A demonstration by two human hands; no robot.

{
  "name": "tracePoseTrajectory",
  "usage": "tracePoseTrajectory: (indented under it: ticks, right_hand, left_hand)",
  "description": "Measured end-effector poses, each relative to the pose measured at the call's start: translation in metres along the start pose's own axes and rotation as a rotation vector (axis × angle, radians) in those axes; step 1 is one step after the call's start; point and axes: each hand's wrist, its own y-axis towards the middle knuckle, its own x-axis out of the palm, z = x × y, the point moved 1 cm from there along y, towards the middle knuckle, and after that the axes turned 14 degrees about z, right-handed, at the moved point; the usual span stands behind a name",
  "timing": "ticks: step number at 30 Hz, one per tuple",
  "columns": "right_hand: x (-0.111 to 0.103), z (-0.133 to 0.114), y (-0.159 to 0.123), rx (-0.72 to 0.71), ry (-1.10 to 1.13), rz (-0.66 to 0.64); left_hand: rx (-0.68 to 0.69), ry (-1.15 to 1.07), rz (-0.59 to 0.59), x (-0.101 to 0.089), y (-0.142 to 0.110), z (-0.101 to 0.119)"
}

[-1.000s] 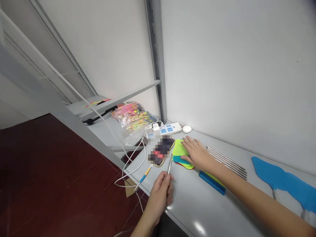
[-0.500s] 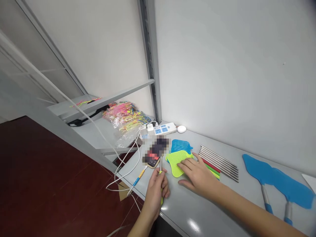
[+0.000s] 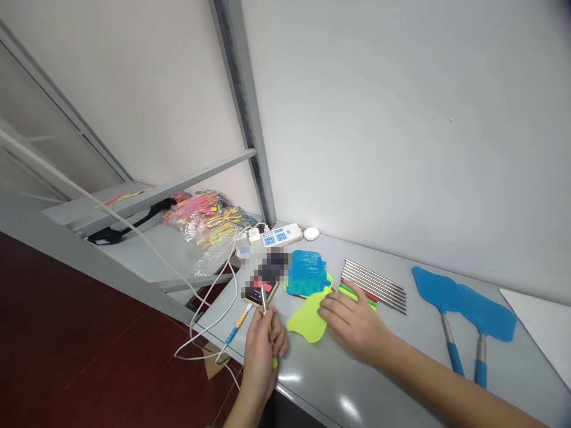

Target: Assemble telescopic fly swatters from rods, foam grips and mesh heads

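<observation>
Lime-green plastic is in your right hand [image 3: 354, 321]: the fingers are bent closely over the near edge of a green head [image 3: 307, 320], gripping it above the table [image 3: 321, 383], with the thumb hidden. Your left hand [image 3: 267, 336] is closed round a green grip [image 3: 275, 361], and its metal rod [image 3: 263, 300] points up from your fist, in front of the phone [image 3: 255, 295]. The green head lies between your two hands, well apart from the rod tip. Just beyond it you have a pile of blue heads [image 3: 306, 267]. Red and green grips [image 3: 370, 295] lie just past your right hand, beside a row of rods [image 3: 377, 284]. Farther right, two blue swatters [image 3: 486, 309] overlap.
</observation>
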Motion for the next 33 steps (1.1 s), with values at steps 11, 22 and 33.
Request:
tracePoseTrajectory:
  ticks: [11, 22, 33]
  right_hand:
    - [-0.129, 0.023, -0.036, 1.184, 0.92, 0.857]
    - [-0.17, 0.016, -0.107, 1.169, 0.623, 1.308]
    - [-0.151, 0.025, -0.112, 1.144, 0.981, 1.477]
  left_hand:
    - [0.18, 0.575, -0.651, 0.085, -0.043, -0.029]
    - [0.812, 0.828, -1.077, 0.176, -0.063, -0.053]
    - [1.102, 0.905, -1.117, 0.166, -0.057, -0.098]
